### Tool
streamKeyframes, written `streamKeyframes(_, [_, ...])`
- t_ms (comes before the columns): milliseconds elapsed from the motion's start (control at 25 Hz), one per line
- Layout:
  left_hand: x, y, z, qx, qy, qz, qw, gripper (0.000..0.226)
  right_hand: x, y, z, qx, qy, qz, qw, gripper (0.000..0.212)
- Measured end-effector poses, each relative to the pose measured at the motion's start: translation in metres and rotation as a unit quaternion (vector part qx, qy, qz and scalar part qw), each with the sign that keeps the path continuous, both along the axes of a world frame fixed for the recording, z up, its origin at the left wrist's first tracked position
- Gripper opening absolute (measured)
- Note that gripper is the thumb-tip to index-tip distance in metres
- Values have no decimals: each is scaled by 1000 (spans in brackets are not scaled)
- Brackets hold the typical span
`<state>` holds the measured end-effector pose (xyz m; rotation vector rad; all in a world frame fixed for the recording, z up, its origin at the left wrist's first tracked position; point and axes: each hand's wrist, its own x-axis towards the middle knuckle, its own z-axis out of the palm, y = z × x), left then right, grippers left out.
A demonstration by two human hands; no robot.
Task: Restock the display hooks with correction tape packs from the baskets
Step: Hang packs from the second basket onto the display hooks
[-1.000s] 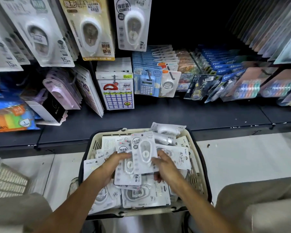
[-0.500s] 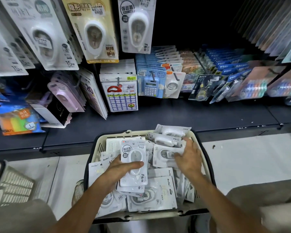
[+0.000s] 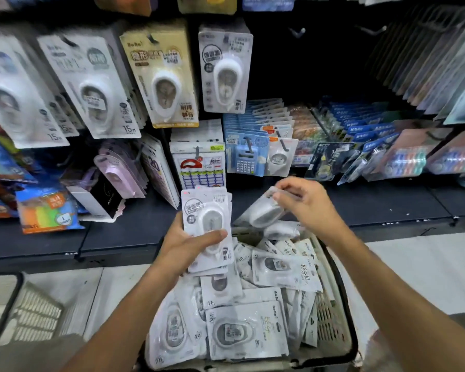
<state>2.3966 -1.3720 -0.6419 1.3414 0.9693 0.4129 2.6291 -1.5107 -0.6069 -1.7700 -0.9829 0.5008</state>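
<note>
A stack of packs, lifted from the basket, is being gripped by the left hand. One more pack, newly raised, is being pinched by the right hand. Hanging is probably being prepared.

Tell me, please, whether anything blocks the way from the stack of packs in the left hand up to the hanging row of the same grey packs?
Nothing visible does. The left hand holds the stack of packs below the matching grey hanging pack, with open air between. The right hand lifts another pack off to the side, clear of that path.

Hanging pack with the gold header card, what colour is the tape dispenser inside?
White shell with a see-through window, on the gold pack; head view.
</note>
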Motion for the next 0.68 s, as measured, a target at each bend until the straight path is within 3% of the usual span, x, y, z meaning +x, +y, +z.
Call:
streamKeyframes(120, [8,10,57,48,-37,10,998,83,7,9,95,98,119,22,988,24])
streamKeyframes(200, [6,12,89,71,-63,0,996,92,3,3,131,104,148,61,982,23])
streamKeyframes(400, [2,0,124,62,-96,-99,989,89,-33,10,138,82,146,78,983,28])
streamKeyframes(680, [-1,-8,121,14,-99,-116,988,93,-39,15,147,64,135,80,986,26])
